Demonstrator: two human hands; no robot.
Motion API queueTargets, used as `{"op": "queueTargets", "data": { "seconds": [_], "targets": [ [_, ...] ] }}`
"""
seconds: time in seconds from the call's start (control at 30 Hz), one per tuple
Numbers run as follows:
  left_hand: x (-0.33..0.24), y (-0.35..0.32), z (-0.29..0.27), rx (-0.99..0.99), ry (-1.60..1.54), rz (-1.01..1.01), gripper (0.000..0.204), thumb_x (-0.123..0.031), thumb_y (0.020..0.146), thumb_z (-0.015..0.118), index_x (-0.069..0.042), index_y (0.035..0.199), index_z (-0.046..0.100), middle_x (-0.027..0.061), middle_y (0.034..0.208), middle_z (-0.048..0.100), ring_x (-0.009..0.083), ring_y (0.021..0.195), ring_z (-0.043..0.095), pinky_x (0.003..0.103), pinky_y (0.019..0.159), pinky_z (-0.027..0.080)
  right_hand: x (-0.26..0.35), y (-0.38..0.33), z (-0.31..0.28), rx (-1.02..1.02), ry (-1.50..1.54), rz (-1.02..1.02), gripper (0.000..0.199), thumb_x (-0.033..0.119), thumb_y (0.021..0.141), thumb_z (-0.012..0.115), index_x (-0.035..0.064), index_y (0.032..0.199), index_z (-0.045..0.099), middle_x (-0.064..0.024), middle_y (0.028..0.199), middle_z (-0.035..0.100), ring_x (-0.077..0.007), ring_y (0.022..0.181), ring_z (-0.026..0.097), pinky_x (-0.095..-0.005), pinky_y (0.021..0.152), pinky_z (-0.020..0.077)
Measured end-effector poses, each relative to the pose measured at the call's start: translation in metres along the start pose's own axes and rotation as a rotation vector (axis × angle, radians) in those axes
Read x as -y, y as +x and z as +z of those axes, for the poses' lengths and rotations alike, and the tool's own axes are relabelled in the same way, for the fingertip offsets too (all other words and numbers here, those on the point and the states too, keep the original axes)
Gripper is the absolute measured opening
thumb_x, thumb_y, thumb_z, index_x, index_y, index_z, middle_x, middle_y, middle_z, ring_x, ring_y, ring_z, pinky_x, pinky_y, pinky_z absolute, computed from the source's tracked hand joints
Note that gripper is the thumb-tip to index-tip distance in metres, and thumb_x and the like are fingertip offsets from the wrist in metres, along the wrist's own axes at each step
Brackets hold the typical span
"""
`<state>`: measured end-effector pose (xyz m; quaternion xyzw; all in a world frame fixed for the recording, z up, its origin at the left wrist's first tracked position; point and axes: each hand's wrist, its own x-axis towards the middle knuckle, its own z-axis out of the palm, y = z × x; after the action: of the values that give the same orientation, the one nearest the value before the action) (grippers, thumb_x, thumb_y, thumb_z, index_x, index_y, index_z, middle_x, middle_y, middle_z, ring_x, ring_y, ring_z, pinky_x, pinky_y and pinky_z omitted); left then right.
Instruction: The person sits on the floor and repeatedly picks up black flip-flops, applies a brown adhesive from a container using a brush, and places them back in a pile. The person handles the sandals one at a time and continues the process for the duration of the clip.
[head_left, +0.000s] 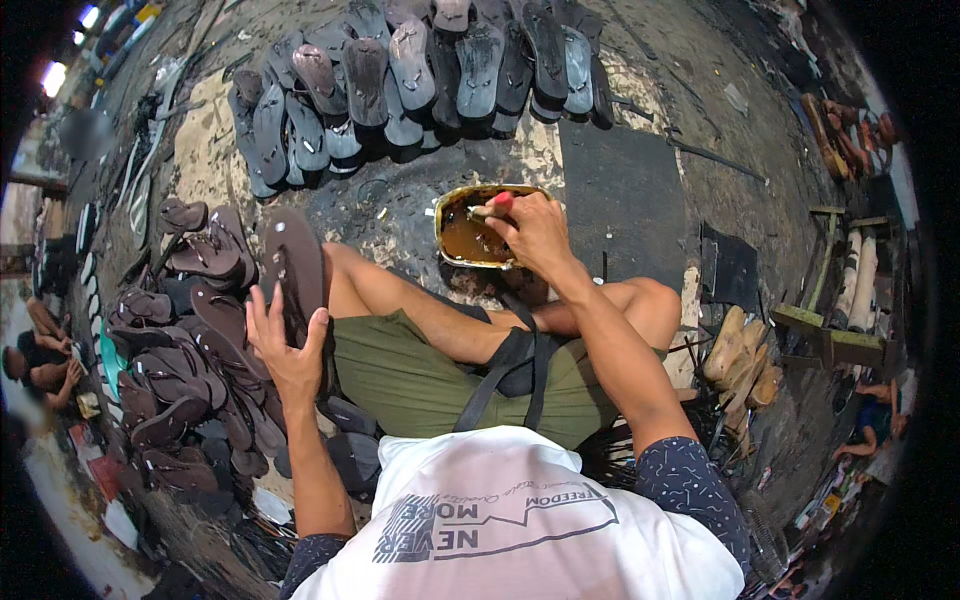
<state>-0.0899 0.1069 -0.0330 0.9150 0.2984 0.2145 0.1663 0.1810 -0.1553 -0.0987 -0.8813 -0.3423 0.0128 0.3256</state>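
My right hand (537, 235) is closed around a small red-handled brush (501, 203). The brush's tip is over the brown, sticky-looking glue (470, 238) inside a yellowish, crusted tub (440, 245). At my left knee, a dark brown sandal sole (293, 245) stands lengthwise, its lower part partly hidden behind my left hand (285, 350). That hand has its fingers and thumb stretched apart, lying against or just over the sole's edge; I cannot tell whether they press on it. Pale marks show on the fingertips.
Rows of dark sandals (410, 75) lie beyond the tub. A heap of brown sandals (180, 380) fills the left side. A dark flat sheet (622, 195) lies right of the tub, and wooden shoe lasts (735, 350) sit beyond my right knee. Other people (50, 355) sit at the far edges.
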Motion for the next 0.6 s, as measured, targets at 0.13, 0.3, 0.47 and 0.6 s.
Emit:
{"op": "queueTargets", "data": {
  "seconds": [0.13,0.3,0.47,0.6],
  "targets": [
    [0.003,-0.02,0.03,-0.363,-0.613,-0.031,0.05,-0.025,0.085,0.082,-0.003,0.122,0.057,0.0238,0.155,0.038,0.0404,0.139,0.044,0.048,0.112,0.036,0.015,0.002,-0.036,-0.181,0.255,0.06,0.021,0.019,0.091,0.075,0.0123,0.111,0.075,-0.0048,0.106,0.072,-0.0194,0.099,0.066,-0.0378,0.091,0.0479],
    [-0.002,-0.013,0.017,-0.069,-0.146,0.087,0.043,-0.023,0.093,0.075,-0.002,0.128,0.062,0.0199,0.153,0.045,0.0332,0.139,0.046,0.042,0.114,0.033,-0.056,-0.038,-0.092,-0.074,0.245,0.04,0.02,0.009,0.093,0.073,0.0052,0.112,0.072,-0.005,0.11,0.072,-0.0163,0.101,0.067,-0.0331,0.089,0.0532],
    [-0.012,0.028,-0.008,-0.01,-0.828,-0.206,0.055,-0.029,0.106,0.054,-0.002,0.153,0.041,0.0143,0.143,0.056,0.0252,0.13,0.054,0.036,0.11,0.04,-0.033,-0.036,-0.152,-0.405,0.578,0.396,0.027,0.025,0.097,0.07,0.0031,0.113,0.069,-0.0026,0.103,0.071,-0.0115,0.093,0.066,-0.0275,0.083,0.0516],
    [-0.081,0.031,0.005,0.413,-1.663,-0.483,0.066,-0.044,0.107,0.044,-0.014,0.161,0.022,0.0129,0.134,0.057,0.0244,0.105,0.065,0.04,0.09,0.056,0.052,-0.004,-0.145,-0.645,0.978,0.266,0.024,0.025,0.098,0.07,0.0035,0.11,0.07,-0.0024,0.097,0.07,-0.0083,0.086,0.061,-0.0259,0.079,0.0506]
  ]
}}
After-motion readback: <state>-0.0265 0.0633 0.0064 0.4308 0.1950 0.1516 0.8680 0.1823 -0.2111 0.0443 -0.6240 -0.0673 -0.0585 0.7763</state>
